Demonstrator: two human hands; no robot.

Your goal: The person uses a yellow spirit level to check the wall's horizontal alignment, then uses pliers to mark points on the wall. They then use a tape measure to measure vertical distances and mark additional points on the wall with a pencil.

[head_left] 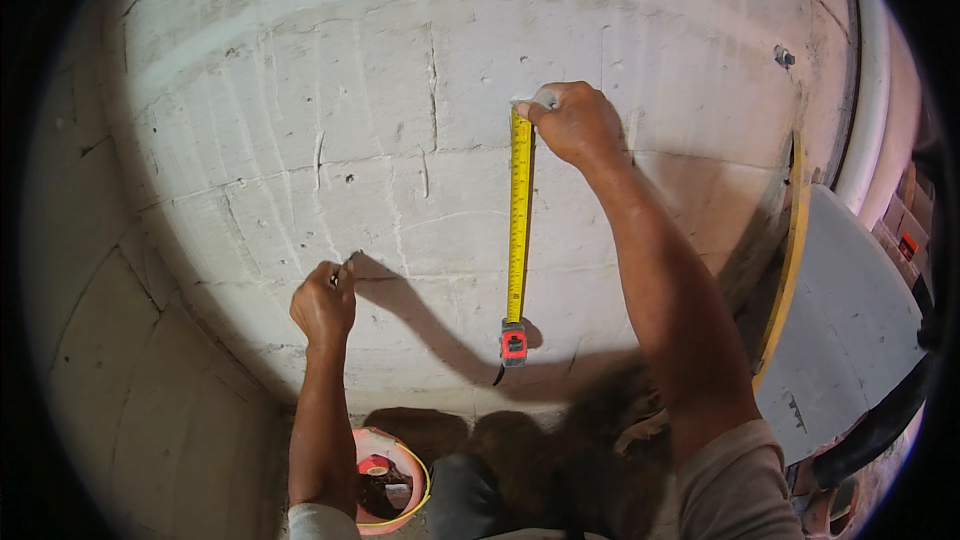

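My right hand point(578, 125) is raised against the pale block wall point(450, 230), its thumb and fingers closed on the top end of a tape measure. The tape measure point(520, 210) has a yellow blade pulled out straight down the wall. At the lower end of the blade hangs its red and black case, with a dark strap dangling below. Lower and to the left, my left hand point(325, 310) is closed near the wall with a short thin thing between its fingers, its dark tip toward the wall. I cannot tell its kind.
A pink bucket point(408, 470) with a yellow rim stands on the floor below, a red roundish thing inside it. To the right are a large grey panel point(835, 320), a curved yellow edge strip point(785, 280) and a white pipe point(868, 90). A metal bolt point(784, 57) sticks out of the wall.
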